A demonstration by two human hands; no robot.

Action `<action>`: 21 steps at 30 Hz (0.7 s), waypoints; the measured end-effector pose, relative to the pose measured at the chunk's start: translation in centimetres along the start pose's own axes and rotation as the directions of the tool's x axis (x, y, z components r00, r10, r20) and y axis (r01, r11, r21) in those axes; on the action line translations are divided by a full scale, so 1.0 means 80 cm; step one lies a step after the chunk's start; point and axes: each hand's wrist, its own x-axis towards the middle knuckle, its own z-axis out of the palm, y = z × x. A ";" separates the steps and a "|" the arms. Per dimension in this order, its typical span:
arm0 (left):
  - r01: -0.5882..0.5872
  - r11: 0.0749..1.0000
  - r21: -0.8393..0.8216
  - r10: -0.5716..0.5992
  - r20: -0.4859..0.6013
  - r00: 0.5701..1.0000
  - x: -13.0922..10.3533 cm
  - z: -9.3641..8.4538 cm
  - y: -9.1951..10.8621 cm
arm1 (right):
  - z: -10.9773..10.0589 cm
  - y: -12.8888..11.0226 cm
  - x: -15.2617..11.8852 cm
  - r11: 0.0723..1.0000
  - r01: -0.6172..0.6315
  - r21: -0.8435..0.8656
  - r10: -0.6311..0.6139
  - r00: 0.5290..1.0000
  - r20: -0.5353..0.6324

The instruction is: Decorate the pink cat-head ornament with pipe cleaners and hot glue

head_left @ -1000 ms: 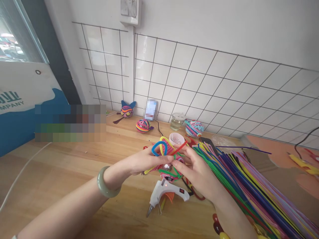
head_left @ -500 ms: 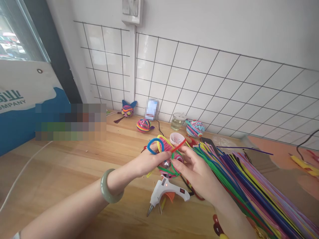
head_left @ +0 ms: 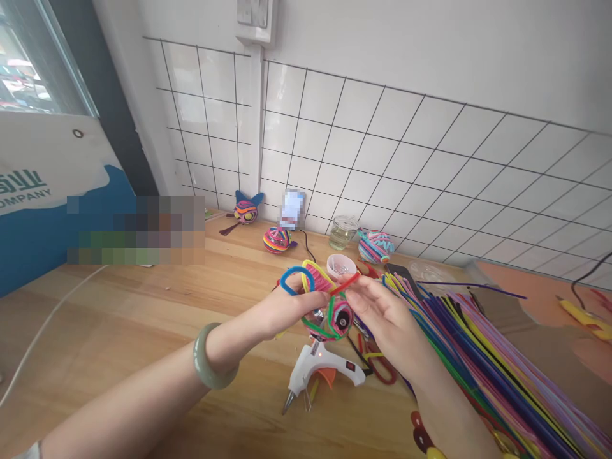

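My left hand (head_left: 282,312) is closed around a craft ball (head_left: 315,275) wrapped in pink, yellow and green pipe cleaners, with a blue loop sticking up and a black-and-pink eye on its right side. Its thumb presses near the lower end of a short red pipe cleaner (head_left: 346,282). On the upper end of that red piece, my right hand (head_left: 385,315) pinches with thumb and fingers. Just below the ball lies a white glue gun (head_left: 325,362), nozzle toward the lower left and a small light lit on it.
Many coloured pipe cleaners (head_left: 459,344) spread at the right. Behind the hands stand a pink cup (head_left: 342,264), a lidded jar (head_left: 342,233), a phone (head_left: 291,209) and several finished craft balls (head_left: 277,240). Red-handled scissors (head_left: 385,371) lie beside the glue gun.
My right hand has shifted right and slightly up along the red pipe cleaner, away from the ball. The eye on the ball's right side now shows.
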 end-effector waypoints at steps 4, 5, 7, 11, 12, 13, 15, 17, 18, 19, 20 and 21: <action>-0.039 0.999 0.036 0.038 0.039 0.999 -0.001 -0.001 -0.002 | -0.004 0.000 0.000 1.000 0.001 -0.029 -0.003 0.997 -0.083; -0.043 0.998 0.040 0.041 0.053 0.998 -0.002 -0.001 -0.001 | -0.004 0.000 0.000 0.999 0.004 -0.041 -0.008 0.996 -0.093; -0.046 0.998 0.045 0.043 0.067 0.997 -0.004 0.000 0.001 | -0.003 0.000 -0.001 0.998 0.018 -0.060 -0.025 0.993 -0.113; -0.062 0.997 0.053 0.058 0.074 0.996 -0.004 0.000 0.003 | 0.000 -0.003 -0.002 0.998 0.029 -0.062 -0.037 0.992 -0.124; -0.061 0.996 0.063 0.056 0.073 0.996 -0.004 0.000 0.003 | 0.001 -0.004 -0.003 0.998 0.028 -0.056 -0.035 0.992 -0.122; -0.058 0.995 0.079 0.052 0.074 0.996 -0.005 -0.001 0.003 | 0.002 -0.004 -0.004 0.998 0.029 -0.049 -0.035 0.992 -0.122; -0.054 0.991 0.125 0.045 0.076 0.996 -0.005 -0.002 0.003 | 0.003 -0.006 -0.005 0.998 0.041 -0.038 -0.045 0.991 -0.126; -0.050 0.983 0.176 0.035 0.082 0.996 -0.007 -0.004 0.003 | 0.004 -0.006 -0.007 0.998 0.051 -0.038 -0.056 0.990 -0.128; -0.049 0.980 0.194 0.033 0.083 0.996 -0.008 -0.005 0.003 | 0.004 -0.007 -0.008 0.998 0.054 -0.043 -0.059 0.990 -0.129; -0.050 0.977 0.206 0.033 0.084 0.996 -0.008 -0.006 0.002 | 0.004 -0.007 -0.008 0.997 0.054 -0.046 -0.060 0.990 -0.130; -0.054 0.976 0.209 0.037 0.088 0.995 -0.009 -0.006 0.002 | 0.004 -0.007 -0.009 0.997 0.054 -0.050 -0.060 0.989 -0.133; -0.064 0.977 0.204 0.045 0.094 0.995 -0.009 -0.006 0.001 | 0.004 -0.007 -0.009 0.997 0.055 -0.053 -0.062 0.989 -0.135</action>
